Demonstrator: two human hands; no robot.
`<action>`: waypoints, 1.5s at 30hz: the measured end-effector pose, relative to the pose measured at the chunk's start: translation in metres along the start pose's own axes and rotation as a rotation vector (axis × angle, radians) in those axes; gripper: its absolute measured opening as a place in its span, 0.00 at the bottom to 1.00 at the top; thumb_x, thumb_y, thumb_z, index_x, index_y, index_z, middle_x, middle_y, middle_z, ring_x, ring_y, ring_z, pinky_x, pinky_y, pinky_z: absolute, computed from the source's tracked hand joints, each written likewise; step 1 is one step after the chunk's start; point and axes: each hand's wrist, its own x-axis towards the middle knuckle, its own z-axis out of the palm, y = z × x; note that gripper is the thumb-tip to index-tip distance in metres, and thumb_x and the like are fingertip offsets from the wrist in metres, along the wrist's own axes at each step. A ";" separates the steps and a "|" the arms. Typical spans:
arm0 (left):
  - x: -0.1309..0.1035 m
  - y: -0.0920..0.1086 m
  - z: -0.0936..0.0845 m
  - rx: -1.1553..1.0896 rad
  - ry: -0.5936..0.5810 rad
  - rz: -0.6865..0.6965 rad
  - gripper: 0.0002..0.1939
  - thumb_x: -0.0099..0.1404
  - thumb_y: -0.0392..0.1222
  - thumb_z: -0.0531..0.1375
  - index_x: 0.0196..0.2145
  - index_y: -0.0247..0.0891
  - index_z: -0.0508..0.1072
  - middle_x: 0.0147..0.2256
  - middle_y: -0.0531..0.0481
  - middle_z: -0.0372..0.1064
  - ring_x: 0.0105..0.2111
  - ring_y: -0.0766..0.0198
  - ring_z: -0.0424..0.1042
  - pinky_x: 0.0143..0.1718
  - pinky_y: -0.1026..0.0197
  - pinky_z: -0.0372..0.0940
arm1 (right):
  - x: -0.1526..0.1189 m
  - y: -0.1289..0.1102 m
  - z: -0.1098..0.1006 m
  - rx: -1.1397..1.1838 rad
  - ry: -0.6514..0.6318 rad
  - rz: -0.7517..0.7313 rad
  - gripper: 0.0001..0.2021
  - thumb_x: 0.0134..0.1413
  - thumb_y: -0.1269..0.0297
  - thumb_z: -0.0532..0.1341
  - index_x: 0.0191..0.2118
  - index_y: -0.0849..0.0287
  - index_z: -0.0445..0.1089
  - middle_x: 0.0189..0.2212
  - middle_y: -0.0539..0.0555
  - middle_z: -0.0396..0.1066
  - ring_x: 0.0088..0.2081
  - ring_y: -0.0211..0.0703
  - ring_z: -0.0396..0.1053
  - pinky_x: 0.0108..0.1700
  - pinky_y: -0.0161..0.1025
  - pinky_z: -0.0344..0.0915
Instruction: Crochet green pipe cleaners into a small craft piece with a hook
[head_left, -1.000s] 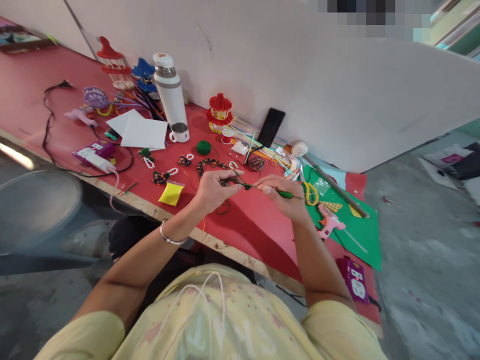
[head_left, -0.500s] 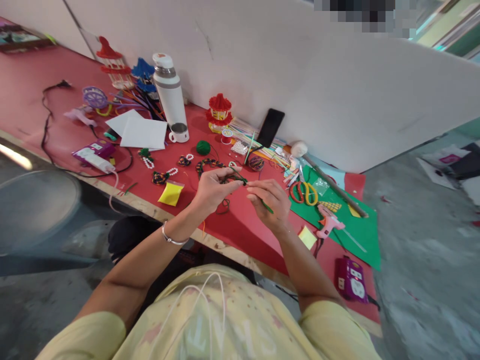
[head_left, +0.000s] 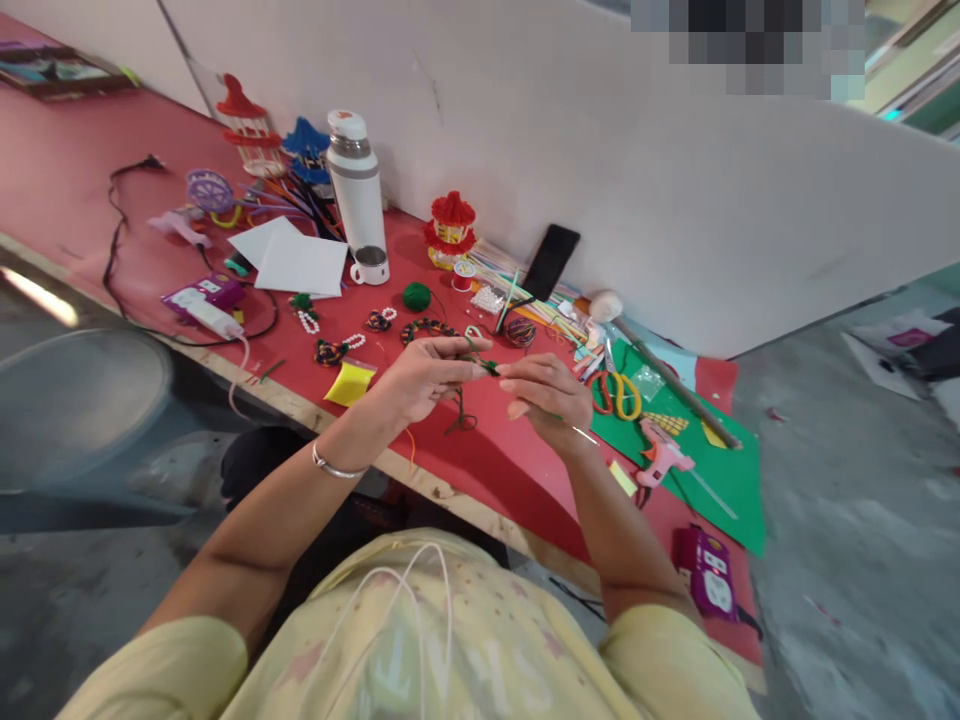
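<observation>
1. The yarn is at the centre of the frame, a small dark green knot of it caught between the two hands.
2. The left hand, left of centre, has thumb and fingers clamped on it; a loose strand hangs below.
3. The right hand, right of centre, has its fingers together and curled around the hook, fingertips at the yarn. Whether they also pinch it, I cannot tell.
4. What has changed: a second ago the hook's green handle lay across the right hand in plain view. Now the hand has closed in on the yarn, and mainly a thin metal end shows below the palm, toward the wrist.
5. The scissors, partly covered then, are now clear of the hand, at right.
6. I take this as fingertip work on the knot with the hook tucked aside; the yarn has not been let go.
</observation>
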 end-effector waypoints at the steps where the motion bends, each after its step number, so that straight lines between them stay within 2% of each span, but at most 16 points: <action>1: 0.000 0.001 -0.002 0.028 0.011 -0.002 0.24 0.41 0.36 0.79 0.40 0.36 0.87 0.20 0.55 0.69 0.15 0.80 0.48 0.17 0.67 0.39 | 0.003 0.000 -0.006 0.028 -0.052 0.010 0.18 0.61 0.55 0.72 0.55 0.38 0.79 0.50 0.53 0.85 0.48 0.53 0.82 0.49 0.56 0.79; 4: 0.000 0.002 -0.006 0.106 0.047 0.017 0.24 0.42 0.38 0.79 0.41 0.35 0.87 0.21 0.52 0.72 0.15 0.78 0.51 0.18 0.66 0.41 | 0.012 -0.003 -0.021 0.066 -0.155 0.015 0.19 0.60 0.59 0.73 0.56 0.38 0.79 0.51 0.52 0.85 0.49 0.51 0.82 0.51 0.54 0.79; 8: 0.003 0.000 -0.005 0.167 0.062 0.029 0.23 0.44 0.38 0.77 0.41 0.34 0.87 0.23 0.49 0.74 0.16 0.76 0.53 0.18 0.66 0.42 | 0.019 -0.012 -0.029 0.079 -0.194 0.037 0.17 0.61 0.61 0.72 0.54 0.40 0.80 0.50 0.52 0.85 0.49 0.50 0.82 0.53 0.53 0.78; 13: 0.004 0.000 -0.005 0.179 0.000 0.029 0.21 0.42 0.35 0.76 0.38 0.33 0.87 0.20 0.52 0.70 0.16 0.76 0.53 0.18 0.66 0.42 | 0.019 -0.014 -0.035 0.238 -0.190 0.212 0.08 0.64 0.57 0.70 0.47 0.45 0.83 0.45 0.55 0.86 0.46 0.51 0.83 0.52 0.53 0.78; 17: 0.004 0.001 -0.005 0.138 -0.093 -0.025 0.17 0.43 0.34 0.74 0.35 0.35 0.88 0.17 0.55 0.66 0.16 0.77 0.49 0.18 0.65 0.40 | 0.008 -0.006 -0.026 0.456 -0.077 0.416 0.11 0.64 0.50 0.68 0.41 0.49 0.84 0.40 0.56 0.86 0.43 0.51 0.83 0.49 0.52 0.80; 20: 0.004 0.000 -0.002 0.096 -0.140 -0.041 0.17 0.44 0.35 0.75 0.36 0.36 0.88 0.16 0.56 0.65 0.15 0.77 0.50 0.18 0.66 0.41 | -0.003 0.000 -0.004 0.626 0.094 0.568 0.19 0.61 0.39 0.66 0.36 0.50 0.82 0.36 0.55 0.85 0.37 0.47 0.82 0.42 0.49 0.81; 22: 0.005 -0.003 0.002 0.075 -0.126 -0.014 0.18 0.44 0.35 0.75 0.37 0.36 0.88 0.18 0.55 0.68 0.15 0.78 0.51 0.18 0.67 0.43 | -0.008 0.002 0.012 0.698 0.208 0.618 0.22 0.58 0.35 0.67 0.35 0.50 0.80 0.35 0.54 0.84 0.35 0.45 0.81 0.40 0.47 0.81; 24: 0.006 -0.006 0.004 0.059 -0.066 0.044 0.19 0.44 0.36 0.76 0.38 0.36 0.88 0.20 0.53 0.71 0.16 0.77 0.54 0.18 0.67 0.44 | -0.011 0.001 0.023 0.652 0.305 0.603 0.21 0.59 0.37 0.67 0.38 0.50 0.81 0.40 0.55 0.84 0.39 0.46 0.82 0.43 0.46 0.81; 27: 0.005 -0.009 0.004 0.055 0.003 0.120 0.22 0.44 0.36 0.78 0.40 0.36 0.88 0.23 0.51 0.74 0.16 0.77 0.56 0.18 0.66 0.46 | -0.011 -0.001 0.026 0.526 0.274 0.514 0.16 0.60 0.41 0.69 0.42 0.47 0.83 0.49 0.56 0.84 0.48 0.49 0.82 0.46 0.46 0.79; 32: 0.004 -0.010 0.002 0.076 0.020 0.157 0.25 0.45 0.38 0.79 0.44 0.37 0.88 0.31 0.47 0.80 0.19 0.75 0.60 0.18 0.67 0.49 | -0.010 -0.004 0.020 0.446 0.241 0.470 0.14 0.63 0.44 0.67 0.45 0.44 0.84 0.45 0.55 0.85 0.46 0.49 0.82 0.49 0.49 0.79; 37: 0.005 -0.010 0.010 0.075 0.108 0.226 0.26 0.39 0.37 0.81 0.40 0.35 0.87 0.29 0.48 0.78 0.28 0.67 0.72 0.22 0.68 0.60 | -0.008 -0.009 0.022 0.338 0.289 0.356 0.13 0.63 0.46 0.67 0.46 0.44 0.84 0.45 0.54 0.85 0.46 0.48 0.82 0.48 0.49 0.79; 39: 0.004 -0.011 0.013 0.066 0.114 0.236 0.26 0.40 0.38 0.81 0.40 0.35 0.87 0.29 0.49 0.78 0.27 0.68 0.71 0.22 0.68 0.60 | -0.008 -0.011 0.023 0.299 0.299 0.333 0.13 0.63 0.46 0.67 0.46 0.45 0.84 0.45 0.54 0.85 0.46 0.49 0.82 0.48 0.50 0.80; 45: 0.003 -0.013 0.013 0.019 0.113 0.224 0.27 0.42 0.39 0.81 0.42 0.35 0.87 0.25 0.52 0.76 0.19 0.75 0.61 0.18 0.69 0.49 | -0.005 -0.009 0.023 0.265 0.302 0.298 0.13 0.64 0.47 0.67 0.46 0.46 0.84 0.44 0.55 0.85 0.45 0.49 0.82 0.46 0.49 0.80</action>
